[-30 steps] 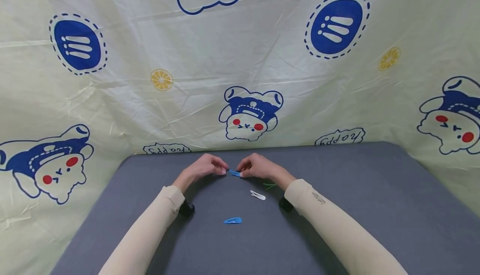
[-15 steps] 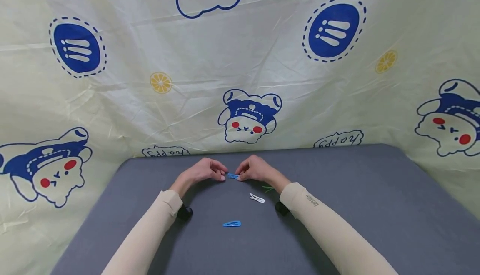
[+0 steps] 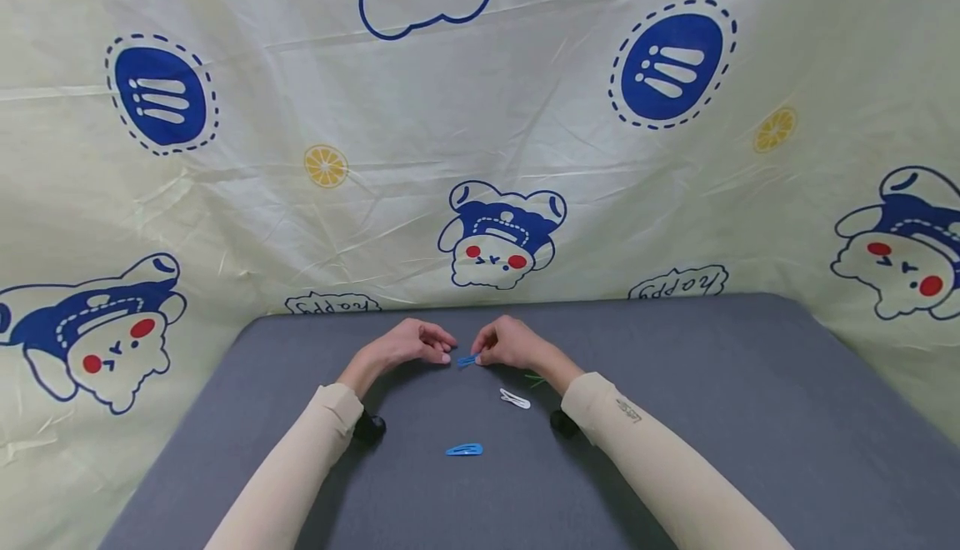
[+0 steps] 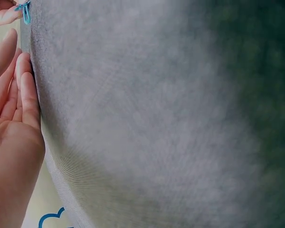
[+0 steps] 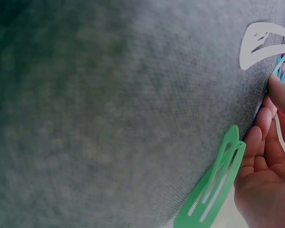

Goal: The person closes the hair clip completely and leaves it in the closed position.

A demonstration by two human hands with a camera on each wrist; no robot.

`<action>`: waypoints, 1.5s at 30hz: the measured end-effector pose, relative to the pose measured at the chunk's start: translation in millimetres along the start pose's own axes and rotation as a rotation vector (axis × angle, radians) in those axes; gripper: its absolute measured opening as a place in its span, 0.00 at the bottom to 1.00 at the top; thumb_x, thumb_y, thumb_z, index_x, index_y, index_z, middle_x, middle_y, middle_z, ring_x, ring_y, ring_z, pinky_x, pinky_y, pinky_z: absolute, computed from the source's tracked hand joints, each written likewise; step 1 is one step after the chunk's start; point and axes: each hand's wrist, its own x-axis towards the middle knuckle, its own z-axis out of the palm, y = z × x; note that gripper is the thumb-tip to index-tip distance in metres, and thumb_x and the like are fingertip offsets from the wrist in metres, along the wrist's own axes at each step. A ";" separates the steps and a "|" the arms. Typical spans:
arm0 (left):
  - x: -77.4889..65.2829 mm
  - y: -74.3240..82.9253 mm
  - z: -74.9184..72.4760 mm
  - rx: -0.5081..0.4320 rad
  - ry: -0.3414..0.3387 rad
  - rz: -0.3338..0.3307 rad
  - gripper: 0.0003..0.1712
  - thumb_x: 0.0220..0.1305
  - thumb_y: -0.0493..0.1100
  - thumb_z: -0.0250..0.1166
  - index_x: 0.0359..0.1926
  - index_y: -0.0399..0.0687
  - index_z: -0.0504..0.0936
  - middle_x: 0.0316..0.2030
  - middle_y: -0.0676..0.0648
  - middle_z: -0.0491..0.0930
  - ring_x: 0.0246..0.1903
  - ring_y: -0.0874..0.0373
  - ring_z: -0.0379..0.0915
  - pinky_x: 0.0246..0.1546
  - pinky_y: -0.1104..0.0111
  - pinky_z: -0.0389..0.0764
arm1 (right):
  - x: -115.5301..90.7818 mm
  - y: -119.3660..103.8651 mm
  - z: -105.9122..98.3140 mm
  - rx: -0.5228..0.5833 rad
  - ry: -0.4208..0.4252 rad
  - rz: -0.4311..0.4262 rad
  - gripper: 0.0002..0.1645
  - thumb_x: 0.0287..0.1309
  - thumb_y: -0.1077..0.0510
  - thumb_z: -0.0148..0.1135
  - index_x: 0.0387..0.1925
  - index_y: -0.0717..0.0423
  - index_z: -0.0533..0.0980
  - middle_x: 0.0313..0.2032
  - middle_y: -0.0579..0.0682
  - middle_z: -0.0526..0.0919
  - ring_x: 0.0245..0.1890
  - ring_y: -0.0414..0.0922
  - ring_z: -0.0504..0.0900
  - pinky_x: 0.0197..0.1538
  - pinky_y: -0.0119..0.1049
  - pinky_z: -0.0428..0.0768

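My right hand (image 3: 516,343) pinches a blue snap hair clip (image 3: 466,361) by its right end, between thumb and fingers. The clip's arms stand apart, as the left wrist view hints. Just left of it, my left hand (image 3: 408,342) has relaxed fingers with nothing between them, a small gap from the clip. Nearer on the table lie a white hair clip (image 3: 514,399), its arms popped apart, and another blue hair clip (image 3: 464,450). Partly hidden by my right wrist is a green hair clip (image 5: 185,219), also with its arms apart.
A grey cloth-covered table (image 3: 675,417) lies under both hands. Behind it hangs a pale printed curtain (image 3: 390,225). Dark wrist cameras (image 3: 369,429) sit below both cuffs, close to the tabletop.
The held blue clip has turned slightly in my right fingers and sits a little lower in view. My left fingers stay close to its free end. The clips on the table keep their places.
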 end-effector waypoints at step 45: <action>-25.2 13.7 26.0 0.033 0.187 0.104 0.16 0.60 0.33 0.69 0.49 0.32 0.82 0.36 0.44 0.81 0.36 0.53 0.74 0.36 0.68 0.75 | -29.0 -14.1 3.7 0.003 0.289 -0.062 0.05 0.62 0.61 0.66 0.35 0.49 0.85 0.31 0.40 0.82 0.32 0.45 0.75 0.37 0.37 0.77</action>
